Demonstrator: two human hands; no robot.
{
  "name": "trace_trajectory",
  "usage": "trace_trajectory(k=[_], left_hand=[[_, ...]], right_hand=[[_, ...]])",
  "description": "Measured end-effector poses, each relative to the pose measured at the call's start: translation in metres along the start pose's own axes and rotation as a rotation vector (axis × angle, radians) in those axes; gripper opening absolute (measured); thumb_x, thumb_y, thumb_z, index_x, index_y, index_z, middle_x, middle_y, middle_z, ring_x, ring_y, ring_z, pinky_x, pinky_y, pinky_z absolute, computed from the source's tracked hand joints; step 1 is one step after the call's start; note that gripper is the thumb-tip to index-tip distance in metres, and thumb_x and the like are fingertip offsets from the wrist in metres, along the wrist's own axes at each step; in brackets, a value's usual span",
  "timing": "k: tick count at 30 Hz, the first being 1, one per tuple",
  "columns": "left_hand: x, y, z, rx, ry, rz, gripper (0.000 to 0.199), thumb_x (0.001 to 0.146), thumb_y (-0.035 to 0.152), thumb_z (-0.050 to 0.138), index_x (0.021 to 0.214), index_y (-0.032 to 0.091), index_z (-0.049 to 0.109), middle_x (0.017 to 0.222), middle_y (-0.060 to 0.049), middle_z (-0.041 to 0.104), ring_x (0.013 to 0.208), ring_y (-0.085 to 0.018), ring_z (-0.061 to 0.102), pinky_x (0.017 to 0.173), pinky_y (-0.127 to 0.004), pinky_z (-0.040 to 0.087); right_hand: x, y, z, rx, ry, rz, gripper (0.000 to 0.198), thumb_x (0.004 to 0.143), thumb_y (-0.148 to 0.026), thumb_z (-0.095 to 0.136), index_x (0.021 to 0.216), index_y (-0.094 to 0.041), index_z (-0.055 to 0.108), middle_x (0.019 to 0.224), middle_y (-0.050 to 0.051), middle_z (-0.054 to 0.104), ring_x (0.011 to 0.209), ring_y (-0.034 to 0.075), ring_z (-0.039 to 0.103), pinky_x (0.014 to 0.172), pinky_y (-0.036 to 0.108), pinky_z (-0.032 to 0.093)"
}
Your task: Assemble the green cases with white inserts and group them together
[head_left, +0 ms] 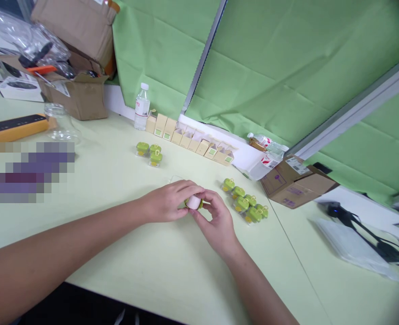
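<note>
Between my two hands, over the middle of the table, is a small green case (199, 206) with a smooth, pale pink-white piece (194, 201) showing in it. My left hand (168, 201) grips it from the left, fingers bent over its top. From the right, my right hand (219, 221) pinches it between thumb and fingers. Most of the case is hidden by the fingers. Just behind my left hand lies a clear plastic piece (176, 178), partly covered. Three green-lidded little cases (155, 156) stand farther back on the left; several more (241, 204) are grouped to the right.
A row of small beige boxes (187, 139) lines the table's back edge beside an upright water bottle (141, 108). At right are a bottle lying down (263, 166), a cardboard box (296, 183) and a black headset (365, 234). A clear jar (58, 124) and open carton (84, 97) stand left.
</note>
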State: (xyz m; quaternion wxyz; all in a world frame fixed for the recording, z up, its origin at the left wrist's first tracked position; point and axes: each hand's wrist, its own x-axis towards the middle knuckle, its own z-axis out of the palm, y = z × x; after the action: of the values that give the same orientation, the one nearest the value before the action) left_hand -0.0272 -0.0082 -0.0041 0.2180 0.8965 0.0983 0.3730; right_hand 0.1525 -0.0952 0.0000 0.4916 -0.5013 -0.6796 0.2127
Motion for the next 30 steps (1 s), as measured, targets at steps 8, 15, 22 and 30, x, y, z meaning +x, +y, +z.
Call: trace_trajectory(k=[8, 15, 22, 30], left_hand=[[0.0034, 0.0068, -0.0025, -0.08, 0.02, -0.09, 0.05, 0.08, 0.005, 0.059, 0.125, 0.024, 0.049, 0.115, -0.005, 0.061, 0.106, -0.02, 0.06, 0.092, -0.033, 0.05], [0.0042, 0.0046, -0.0017, -0.116, 0.024, -0.082, 0.042, 0.078, 0.003, 0.058, 0.116, 0.022, 0.056, 0.113, -0.005, 0.061, 0.105, -0.019, 0.06, 0.09, -0.031, 0.051], [0.0033, 0.0023, -0.0022, -0.118, 0.044, -0.098, 0.039, 0.078, 0.006, 0.061, 0.114, 0.021, 0.057, 0.109, -0.005, 0.061, 0.099, -0.018, 0.06, 0.084, -0.029, 0.051], [0.0027, 0.0023, -0.0013, -0.131, 0.047, -0.102, 0.041, 0.08, 0.005, 0.058, 0.117, 0.022, 0.058, 0.114, -0.007, 0.061, 0.104, -0.02, 0.061, 0.085, -0.031, 0.053]], right_hand=[[0.0012, 0.0011, -0.0004, 0.222, -0.014, 0.093, 0.03, 0.083, -0.019, 0.071, 0.109, -0.029, 0.06, 0.117, 0.005, 0.06, 0.11, 0.022, 0.062, 0.088, 0.038, 0.057], [0.0006, 0.0024, -0.0021, 0.188, 0.002, 0.069, 0.028, 0.083, -0.019, 0.071, 0.107, -0.03, 0.062, 0.119, 0.005, 0.057, 0.107, 0.021, 0.062, 0.082, 0.035, 0.059], [-0.0001, 0.0026, -0.0021, 0.15, 0.02, 0.039, 0.027, 0.083, -0.018, 0.071, 0.106, -0.029, 0.062, 0.121, 0.005, 0.055, 0.108, 0.02, 0.061, 0.082, 0.034, 0.059], [0.0006, 0.0038, -0.0025, 0.149, 0.004, 0.08, 0.028, 0.084, -0.022, 0.072, 0.11, -0.029, 0.062, 0.121, 0.006, 0.057, 0.108, 0.022, 0.063, 0.084, 0.038, 0.061]])
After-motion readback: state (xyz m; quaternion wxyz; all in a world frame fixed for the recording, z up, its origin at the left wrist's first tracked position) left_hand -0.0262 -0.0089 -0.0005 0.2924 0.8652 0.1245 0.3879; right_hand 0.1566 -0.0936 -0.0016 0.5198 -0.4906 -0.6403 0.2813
